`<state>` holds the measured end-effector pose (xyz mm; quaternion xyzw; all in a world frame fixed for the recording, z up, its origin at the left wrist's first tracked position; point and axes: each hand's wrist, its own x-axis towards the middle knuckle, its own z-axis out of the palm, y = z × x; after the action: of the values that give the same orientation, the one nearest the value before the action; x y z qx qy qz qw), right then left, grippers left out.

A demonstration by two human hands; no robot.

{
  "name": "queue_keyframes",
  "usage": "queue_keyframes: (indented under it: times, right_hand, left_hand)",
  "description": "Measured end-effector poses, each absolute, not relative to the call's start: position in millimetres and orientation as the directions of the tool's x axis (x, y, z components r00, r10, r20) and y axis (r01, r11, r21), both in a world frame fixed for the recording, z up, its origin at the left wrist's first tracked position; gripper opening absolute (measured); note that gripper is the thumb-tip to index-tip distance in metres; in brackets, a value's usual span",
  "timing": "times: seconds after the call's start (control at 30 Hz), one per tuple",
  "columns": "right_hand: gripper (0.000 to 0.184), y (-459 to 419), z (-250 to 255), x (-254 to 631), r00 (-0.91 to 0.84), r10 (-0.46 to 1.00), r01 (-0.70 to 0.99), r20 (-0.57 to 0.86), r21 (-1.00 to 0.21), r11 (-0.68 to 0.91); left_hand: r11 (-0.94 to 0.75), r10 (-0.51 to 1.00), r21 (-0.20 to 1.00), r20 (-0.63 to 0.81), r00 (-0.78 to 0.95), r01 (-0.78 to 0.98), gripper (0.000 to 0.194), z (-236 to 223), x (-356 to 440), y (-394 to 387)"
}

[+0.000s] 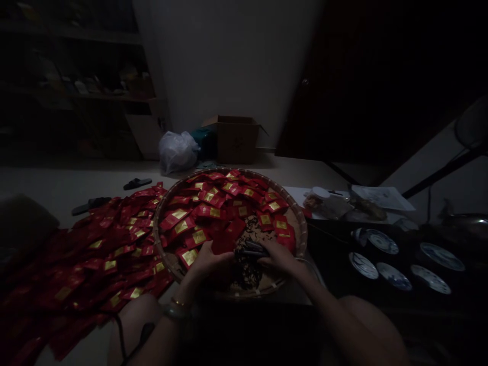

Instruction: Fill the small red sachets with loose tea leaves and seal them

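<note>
Over on the far left we have dim shelves (102, 96), and below them a great spill of red packets (110, 264) across the floor, two dark slippers (137, 184) at its back edge. Moving right, a whitish plastic bag (178, 151) sits by the wall, an open cardboard box (238, 140) near it. Now the centre: a round woven basket (304, 223), crowded with gold-marked sachets (210, 195) along its left and back. And here's the left hand (208, 262), low inside the rim, thumb and fingers clamped on a plain red packet (224, 241), its gold label out of sight. Just beside it, a dark tool (252, 248) lies over a scatter of dark loose leaves (244, 274), and the right hand (277, 258) has its fingers closed around that tool's right end; exactly what it is, the gloom won't tell. Further right, white papers (383, 197) lie behind a black tabletop (331, 254), where blue-and-white dishes (382, 241) stand well apart from both hands.
</note>
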<state>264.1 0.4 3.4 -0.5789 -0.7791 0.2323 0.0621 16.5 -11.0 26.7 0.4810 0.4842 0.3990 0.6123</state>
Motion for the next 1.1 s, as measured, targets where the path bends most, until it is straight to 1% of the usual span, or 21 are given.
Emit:
queue_keyframes:
  times: [0.1, 0.13, 0.2, 0.27, 0.33, 0.43, 0.53, 0.6, 0.73, 0.8, 0.87, 0.97, 1.1]
  right_hand:
    - [0.056, 8.1, 25.5, 263.9, -0.345, 0.938, 0.693, -0.021, -0.679, 0.240]
    - [0.056, 9.1, 35.6, 260.6, -0.352, 0.936, 0.627, 0.007, -0.741, 0.241]
    - [0.056, 8.7, 54.9, 248.8, -0.414, 0.910, 0.535, 0.019, -0.804, 0.260]
    - [0.054, 6.5, 68.2, 232.1, -0.495, 0.868, 0.513, 0.029, -0.797, 0.319]
    - [0.048, 4.8, 73.3, 215.8, -0.521, 0.853, 0.524, 0.030, -0.778, 0.347]
    - [0.037, 5.0, 69.9, 200.9, -0.485, 0.874, 0.534, 0.021, -0.785, 0.315]
    - [0.033, 7.0, 64.6, 199.4, -0.447, 0.894, 0.553, 0.035, -0.775, 0.307]
    - [0.032, 8.4, 63.5, 202.3, -0.441, 0.897, 0.571, 0.038, -0.760, 0.312]
    - [0.033, 11.1, 64.9, 207.0, -0.415, 0.909, 0.574, 0.023, -0.768, 0.282]
    - [0.033, 12.4, 65.0, 207.8, -0.403, 0.915, 0.555, 0.034, -0.786, 0.274]
    - [0.031, 13.9, 64.5, 208.7, -0.394, 0.918, 0.529, 0.040, -0.807, 0.262]
    - [0.034, 16.6, 64.7, 213.3, -0.393, 0.919, 0.493, 0.003, -0.843, 0.213]
    - [0.050, 19.1, 68.9, 225.2, -0.339, 0.938, 0.466, -0.066, -0.878, 0.107]
  left_hand:
    - [0.207, 0.951, 0.978, -0.198, 0.237, -0.010, 0.040, 26.9, 16.7, -11.4]
    - [0.199, 0.949, 0.980, -0.192, 0.251, -0.002, 0.040, 27.5, 16.9, -11.6]
    - [0.172, 0.944, 0.985, -0.171, 0.283, 0.019, 0.040, 29.7, 17.8, -12.4]
    - [0.154, 0.930, 0.988, -0.154, 0.335, 0.025, 0.040, 32.3, 18.8, -13.5]
    - [0.155, 0.912, 0.988, -0.146, 0.383, 0.009, 0.040, 34.8, 19.8, -14.8]
    - [0.154, 0.913, 0.988, -0.146, 0.380, 0.009, 0.035, 36.4, 20.5, -15.9]
    - [0.153, 0.913, 0.987, -0.158, 0.376, 0.042, 0.032, 34.8, 19.8, -15.5]
    - [0.166, 0.897, 0.984, -0.177, 0.406, 0.061, 0.031, 32.2, 18.6, -15.0]
    - [0.209, 0.838, 0.966, -0.258, 0.481, 0.154, 0.020, 26.4, 14.9, -14.4]
    - [0.209, 0.821, 0.959, -0.277, 0.498, 0.189, 0.017, 24.4, 13.3, -13.8]
    - [0.201, 0.816, 0.959, -0.276, 0.508, 0.199, 0.020, 23.4, 12.2, -12.9]
    - [0.219, 0.811, 0.959, -0.281, 0.513, 0.178, 0.024, 23.3, 11.8, -11.5]
    - [0.266, 0.822, 0.956, -0.292, 0.489, 0.123, 0.028, 24.5, 12.8, -11.0]
